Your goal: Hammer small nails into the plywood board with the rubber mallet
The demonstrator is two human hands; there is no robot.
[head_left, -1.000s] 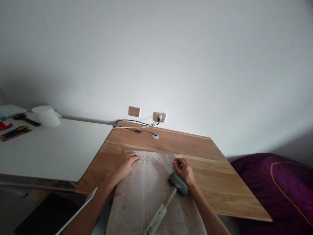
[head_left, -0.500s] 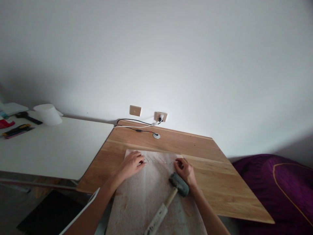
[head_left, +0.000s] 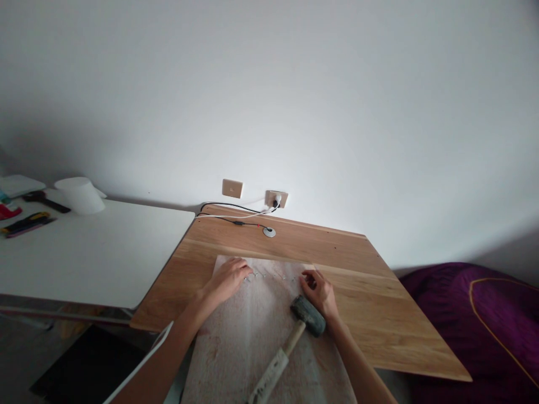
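A pale, worn wooden board (head_left: 248,331) lies in front of me, with a row of small shiny metal pieces, perhaps nails, (head_left: 283,277) near its far edge. My left hand (head_left: 229,278) rests at the row's left end, fingers drawn together and fingertips by the metal pieces; what they pinch, if anything, is too small to tell. At the right end, my right hand (head_left: 319,292) is curled, thumb and forefinger close together over the board's edge. Beside the right wrist lies a rubber mallet (head_left: 309,316), its black head on the board and its taped handle toward me. Neither hand holds it.
Beneath the board is a wooden tabletop (head_left: 387,314). Cables (head_left: 238,216) run along its back to a wall socket (head_left: 277,199). A white table (head_left: 126,247) on the left carries a white roll (head_left: 81,196) and several tools. A purple beanbag-like item (head_left: 455,320) sits at right.
My left hand's fingers have drawn closer together and shifted slightly over the metal pieces at the left end. The right hand and the mallet have stayed in place.
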